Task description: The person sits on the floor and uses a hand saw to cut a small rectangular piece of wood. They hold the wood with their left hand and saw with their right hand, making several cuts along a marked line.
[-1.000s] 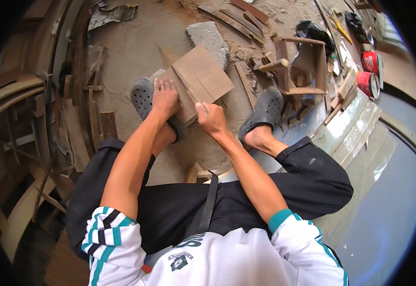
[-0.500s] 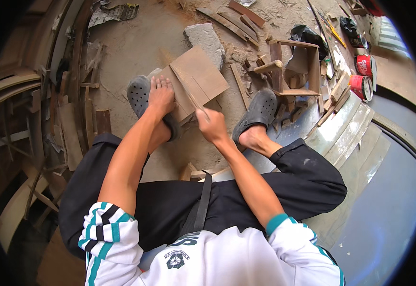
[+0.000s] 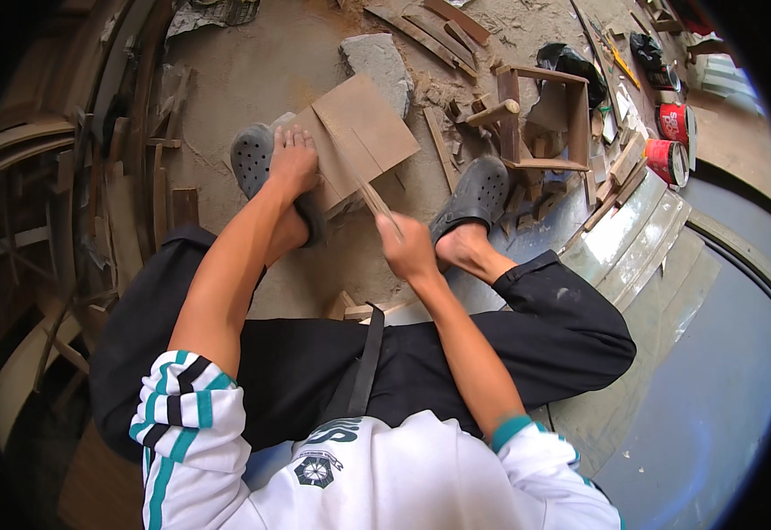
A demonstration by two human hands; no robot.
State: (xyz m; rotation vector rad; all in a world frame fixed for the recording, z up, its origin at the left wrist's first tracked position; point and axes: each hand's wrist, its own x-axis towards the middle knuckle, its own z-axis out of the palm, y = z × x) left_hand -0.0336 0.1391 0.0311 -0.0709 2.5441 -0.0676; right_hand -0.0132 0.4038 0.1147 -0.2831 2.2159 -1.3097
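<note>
A square brown wooden board (image 3: 370,119) lies tilted on a pale stone block, with a thin dark line across its face. My left hand (image 3: 294,162) rests flat on the board's left part, fingers stretched out, beside the left grey clog (image 3: 253,159). My right hand (image 3: 409,250) is closed around the near end of a long, thin saw (image 3: 375,200). Motion blurs the saw, and its far end runs along the board; its teeth cannot be made out. The right clog (image 3: 478,194) stands to the right of my right hand.
The stone block (image 3: 378,66) shows behind the board. An open wooden frame (image 3: 549,164) stands right among offcuts, near red cans (image 3: 668,162) and a black bag (image 3: 571,66). Wood strips (image 3: 421,40) lie at the back; stacked timber (image 3: 125,216) lines the left.
My right hand has drawn the saw back slightly, toward me and to the right. My left hand stays on the board. The whole view has shifted a little.
</note>
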